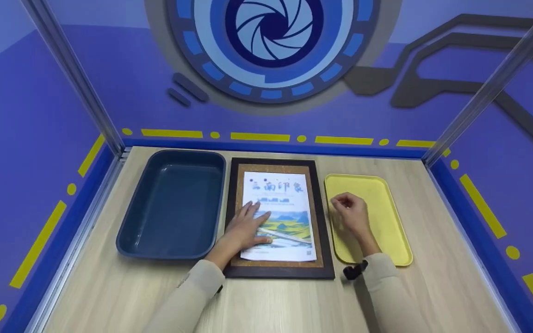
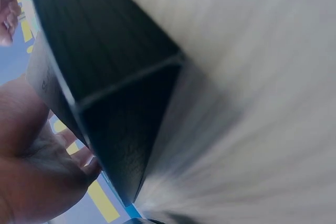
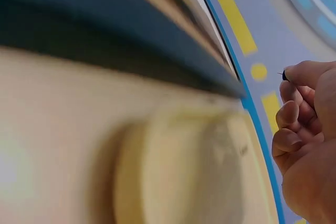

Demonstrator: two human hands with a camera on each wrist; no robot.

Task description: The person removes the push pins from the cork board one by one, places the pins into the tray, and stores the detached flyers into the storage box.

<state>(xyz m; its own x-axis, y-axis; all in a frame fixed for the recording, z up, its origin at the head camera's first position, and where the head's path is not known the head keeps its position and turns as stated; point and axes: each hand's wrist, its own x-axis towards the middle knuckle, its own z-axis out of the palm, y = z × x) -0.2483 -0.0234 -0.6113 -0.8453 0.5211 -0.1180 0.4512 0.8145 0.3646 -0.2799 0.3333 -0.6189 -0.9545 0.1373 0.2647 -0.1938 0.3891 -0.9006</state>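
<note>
A printed poster point(image 1: 285, 222) with a landscape picture lies on a dark-framed cork board point(image 1: 319, 231). My left hand point(image 1: 248, 226) rests on the poster's left side with fingers spread. Two small dark pins point(image 1: 265, 180) show near the poster's top left. Over the yellow tray point(image 1: 387, 217), my right hand point(image 1: 353, 215) pinches a black push pin point(image 3: 285, 75) between thumb and forefinger. Its thin needle sticks out past the fingertips in the right wrist view, while the other fingers are curled in.
To the left of the board stands a deep dark-blue tray point(image 1: 174, 212). All three things share a light wooden table point(image 1: 275, 305). Blue printed walls point(image 1: 123, 69) with metal corner posts point(image 1: 70, 74) close off the back and both sides.
</note>
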